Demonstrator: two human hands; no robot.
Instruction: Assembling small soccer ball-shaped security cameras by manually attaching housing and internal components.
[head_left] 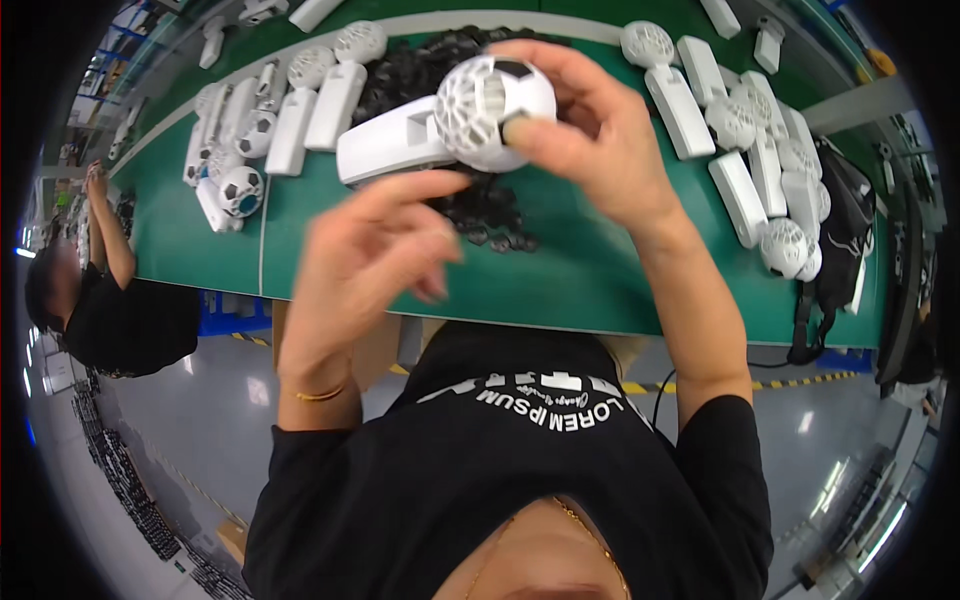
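Observation:
My right hand [610, 140] is closed around the round head of a white handheld fan [395, 140], thumb in front and fingers behind. The head is a ball with an open grille on one side and black football-like patches on the other. Its thick white handle, with a rectangular recess, points left above the table. Just below the handle is my left hand [375, 255], slightly blurred, its index finger stretched out and its other fingers loosely bent. Nothing shows in it. Beneath and behind the fan lies a heap of small black pieces [490, 215].
The green table [560, 285] carries several white fans [335, 105] at the left and more fans [765, 180] at the right. A black bag [845, 230] lies at the right edge. Another person [110, 300] works at the far left.

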